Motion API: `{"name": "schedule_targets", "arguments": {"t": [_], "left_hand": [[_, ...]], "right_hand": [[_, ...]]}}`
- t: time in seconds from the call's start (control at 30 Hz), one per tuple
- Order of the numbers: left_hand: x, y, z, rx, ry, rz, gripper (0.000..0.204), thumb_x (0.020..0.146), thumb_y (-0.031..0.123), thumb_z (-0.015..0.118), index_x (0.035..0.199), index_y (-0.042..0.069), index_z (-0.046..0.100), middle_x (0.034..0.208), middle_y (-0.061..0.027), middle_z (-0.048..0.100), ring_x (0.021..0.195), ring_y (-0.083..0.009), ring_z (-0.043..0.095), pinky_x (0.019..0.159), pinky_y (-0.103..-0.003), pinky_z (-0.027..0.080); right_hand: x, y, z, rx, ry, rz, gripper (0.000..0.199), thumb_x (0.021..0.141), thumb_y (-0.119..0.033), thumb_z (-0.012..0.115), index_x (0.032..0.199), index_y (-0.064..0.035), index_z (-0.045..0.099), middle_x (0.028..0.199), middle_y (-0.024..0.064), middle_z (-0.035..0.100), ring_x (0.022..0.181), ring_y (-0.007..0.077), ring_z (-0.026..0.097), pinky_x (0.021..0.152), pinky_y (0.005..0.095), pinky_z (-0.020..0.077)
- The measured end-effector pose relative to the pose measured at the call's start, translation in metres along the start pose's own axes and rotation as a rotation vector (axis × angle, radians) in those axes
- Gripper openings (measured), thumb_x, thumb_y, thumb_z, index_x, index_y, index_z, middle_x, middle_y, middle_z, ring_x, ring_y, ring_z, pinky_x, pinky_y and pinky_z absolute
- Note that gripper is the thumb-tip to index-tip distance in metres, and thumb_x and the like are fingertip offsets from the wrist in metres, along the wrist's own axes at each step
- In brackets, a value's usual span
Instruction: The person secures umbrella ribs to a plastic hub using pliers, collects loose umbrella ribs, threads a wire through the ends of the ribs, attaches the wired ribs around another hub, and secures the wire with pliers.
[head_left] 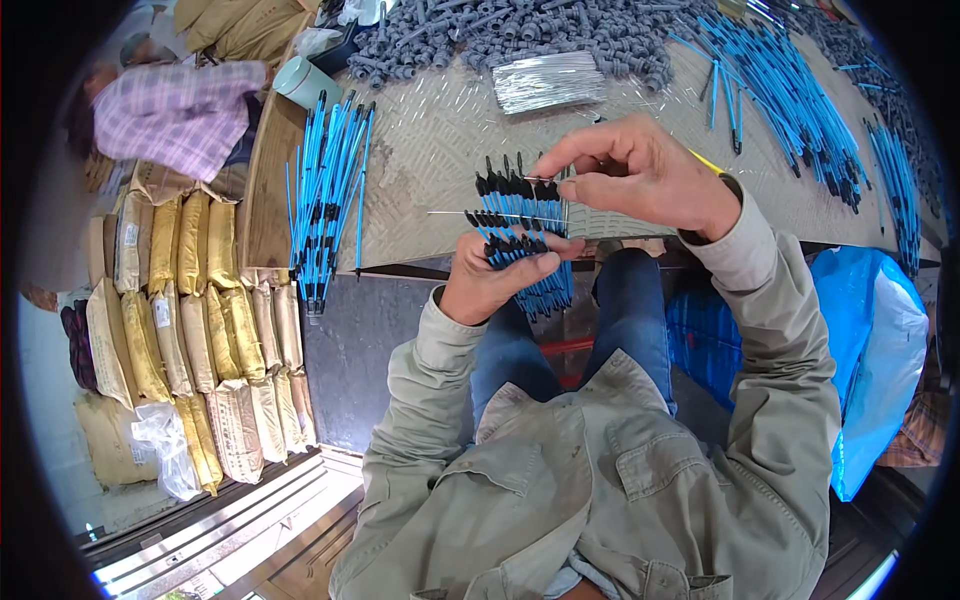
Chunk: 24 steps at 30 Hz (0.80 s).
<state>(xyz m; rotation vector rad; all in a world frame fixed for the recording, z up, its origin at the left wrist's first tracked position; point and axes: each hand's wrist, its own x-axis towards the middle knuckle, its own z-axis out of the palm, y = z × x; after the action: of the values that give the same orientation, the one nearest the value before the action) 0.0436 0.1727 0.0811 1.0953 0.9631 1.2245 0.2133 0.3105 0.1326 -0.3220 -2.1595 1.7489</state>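
Observation:
My left hand (492, 278) grips a fanned bundle of thin blue tubes with black tips (522, 232), held upright over the near edge of the metal table (440, 150). My right hand (640, 172) hovers just above the bundle, thumb and forefinger pinched on a thin silver wire (480, 213) that runs across the black tips. Both arms wear grey-green jacket sleeves.
A loose row of blue tubes (325, 200) lies at the table's left, more blue tubes (790, 90) at the right. Grey plastic parts (520, 35) pile at the back beside a silver wire bundle (545, 80). Another person in a plaid shirt (170, 115) sits far left, near stacked sacks (190, 320).

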Motion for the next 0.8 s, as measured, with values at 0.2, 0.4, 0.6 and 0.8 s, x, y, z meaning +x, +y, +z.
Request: {"name": "schedule_targets", "arguments": {"t": [0.2,0.4,0.6,0.8], "left_hand": [[-0.002,0.003,0.005,-0.009,0.018,-0.009,0.021,0.081,0.006,0.063,0.100,-0.003,0.063,0.096,-0.0110,0.066,0.090,-0.0142,0.060,0.081,-0.029,0.047],[-0.002,0.001,0.002,0.022,-0.002,0.018,0.021,0.081,0.006,0.063,0.100,-0.003,0.063,0.096,-0.0107,0.066,0.092,-0.0145,0.060,0.082,-0.029,0.047],[-0.002,-0.002,0.000,0.047,-0.018,0.037,0.020,0.081,0.006,0.063,0.100,-0.002,0.063,0.096,-0.0108,0.066,0.092,-0.0156,0.060,0.083,-0.029,0.047],[-0.002,0.002,0.002,0.009,-0.017,0.036,0.020,0.080,0.005,0.063,0.099,-0.003,0.063,0.095,-0.0114,0.066,0.092,-0.0179,0.061,0.084,-0.031,0.047]], "right_hand": [[-0.002,-0.002,0.013,-0.062,0.134,-0.045,0.018,0.082,-0.006,0.059,0.100,-0.0017,0.061,0.072,-0.0043,0.053,0.063,0.0004,0.045,0.052,0.0168,0.0336],[-0.001,-0.007,0.021,-0.157,0.160,-0.054,0.018,0.084,-0.008,0.058,0.101,-0.0024,0.060,0.069,-0.0036,0.051,0.061,0.0002,0.043,0.050,0.0169,0.0332],[0.005,-0.009,0.018,-0.233,0.116,-0.094,0.019,0.084,-0.009,0.058,0.102,-0.0029,0.060,0.068,-0.0033,0.050,0.062,0.0007,0.043,0.050,0.0177,0.0341],[0.010,0.001,0.015,-0.075,0.053,-0.118,0.021,0.085,-0.010,0.059,0.104,-0.0015,0.060,0.076,-0.0007,0.057,0.070,0.0020,0.049,0.055,0.0182,0.0387]]}}
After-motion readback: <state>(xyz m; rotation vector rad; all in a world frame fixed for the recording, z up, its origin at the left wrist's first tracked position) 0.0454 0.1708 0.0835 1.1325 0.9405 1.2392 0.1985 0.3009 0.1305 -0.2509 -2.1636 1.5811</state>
